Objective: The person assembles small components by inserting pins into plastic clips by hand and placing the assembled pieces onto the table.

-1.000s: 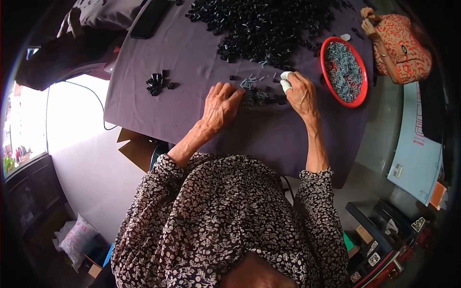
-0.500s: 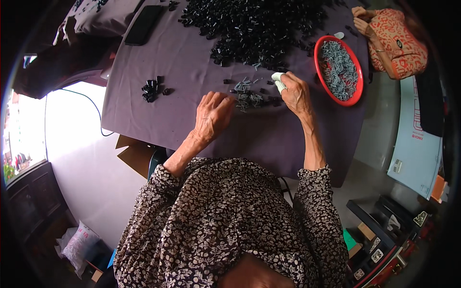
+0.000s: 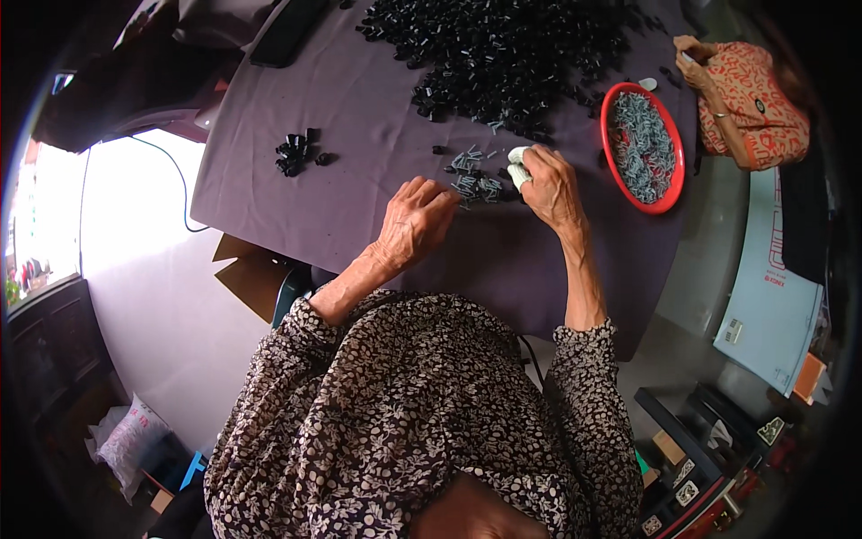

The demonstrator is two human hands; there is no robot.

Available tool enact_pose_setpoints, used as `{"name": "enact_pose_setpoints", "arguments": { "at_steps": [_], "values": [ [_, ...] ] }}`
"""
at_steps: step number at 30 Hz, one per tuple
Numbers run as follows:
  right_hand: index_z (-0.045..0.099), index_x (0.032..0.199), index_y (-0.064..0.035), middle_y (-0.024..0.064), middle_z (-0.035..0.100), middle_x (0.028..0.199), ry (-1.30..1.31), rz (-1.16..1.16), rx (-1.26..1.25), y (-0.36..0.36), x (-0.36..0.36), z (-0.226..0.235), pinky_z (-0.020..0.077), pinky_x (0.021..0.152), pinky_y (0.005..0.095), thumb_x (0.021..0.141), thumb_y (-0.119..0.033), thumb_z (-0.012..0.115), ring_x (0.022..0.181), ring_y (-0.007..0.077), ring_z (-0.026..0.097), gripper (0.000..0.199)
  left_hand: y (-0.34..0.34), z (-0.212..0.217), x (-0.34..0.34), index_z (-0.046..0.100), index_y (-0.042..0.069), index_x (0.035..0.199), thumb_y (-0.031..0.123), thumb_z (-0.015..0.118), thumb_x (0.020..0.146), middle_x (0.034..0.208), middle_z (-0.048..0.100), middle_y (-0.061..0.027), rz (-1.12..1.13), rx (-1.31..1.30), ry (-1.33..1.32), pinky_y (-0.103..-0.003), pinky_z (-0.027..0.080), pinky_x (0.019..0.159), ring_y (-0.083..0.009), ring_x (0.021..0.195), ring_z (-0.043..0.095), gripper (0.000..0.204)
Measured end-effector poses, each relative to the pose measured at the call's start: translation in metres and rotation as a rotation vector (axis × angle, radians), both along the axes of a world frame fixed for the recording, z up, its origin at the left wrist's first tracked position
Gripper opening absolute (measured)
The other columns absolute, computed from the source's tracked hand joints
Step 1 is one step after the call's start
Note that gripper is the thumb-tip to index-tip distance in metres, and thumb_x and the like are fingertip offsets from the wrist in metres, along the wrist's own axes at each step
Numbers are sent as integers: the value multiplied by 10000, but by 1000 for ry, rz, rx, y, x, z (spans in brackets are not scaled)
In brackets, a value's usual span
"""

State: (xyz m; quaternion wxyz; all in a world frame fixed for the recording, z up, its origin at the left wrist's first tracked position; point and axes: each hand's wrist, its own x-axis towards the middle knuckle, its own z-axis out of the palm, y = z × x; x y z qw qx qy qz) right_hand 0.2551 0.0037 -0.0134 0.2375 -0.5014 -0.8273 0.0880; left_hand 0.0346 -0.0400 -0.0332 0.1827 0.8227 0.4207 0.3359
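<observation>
Over the near part of the purple cloth, my left hand (image 3: 416, 222) is closed, its fingers curled beside a small heap of grey screw-like pins (image 3: 469, 163). What it holds, if anything, is hidden. On the heap's other side, my right hand (image 3: 554, 191) has thumb and fingers bent toward each other. White covers (image 3: 518, 176) wrap its thumb and fingertip; anything between them is too small to make out. A few black plastic pieces (image 3: 439, 150) lie around the heap. Farther left sits a small cluster of similar black pieces (image 3: 292, 154).
A large pile of black pieces (image 3: 494, 63) covers the far table. A red oval tray (image 3: 680, 171) of grey pins stands at the right. Beyond it, another person's hands (image 3: 696, 58) rest near the table edge. A dark phone (image 3: 285, 36) lies at the far left.
My two hands have come slightly closer together, the left shifting right toward the heap. The right hand's white-covered fingertips have turned and parted a little. The whole view has shifted slightly.
</observation>
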Motion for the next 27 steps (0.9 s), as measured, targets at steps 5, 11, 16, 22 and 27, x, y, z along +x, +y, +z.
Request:
{"name": "enact_pose_setpoints", "arguments": {
  "at_steps": [5,11,16,22,27],
  "values": [
    [577,822,-13,125,575,788,-57,12,-81,-5,0,8,430,667,383,710,-13,584,733,307,554,112,7,1,-1,604,44,848,19,621,703,804,572,-69,28,8,-33,-340,454,653,-246,739,541,148],
    [598,862,6,147,582,798,41,-177,-108,3,32,4,449,622,354,730,28,554,735,324,573,140,6,3,-2,605,39,844,14,621,703,808,577,-73,31,-20,-46,-342,458,645,-252,732,547,144],
    [586,880,9,154,577,816,88,-126,-142,2,25,-2,451,628,373,694,56,521,731,342,561,203,3,3,6,604,38,839,16,620,707,802,578,-73,-19,-29,-34,-338,457,639,-252,729,550,135],
    [556,839,-3,151,549,760,13,-73,-43,10,28,-11,439,627,407,677,57,493,727,346,542,183,8,5,8,603,39,834,20,621,709,790,579,-74,-23,-26,-38,-340,458,643,-252,724,550,127],
    [511,797,-5,154,529,734,-43,-43,-61,14,29,-10,425,619,420,675,40,504,716,356,528,130,20,12,26,605,45,835,31,620,715,778,576,-74,-66,9,-88,-342,452,627,-252,715,545,122]
  ]
}}
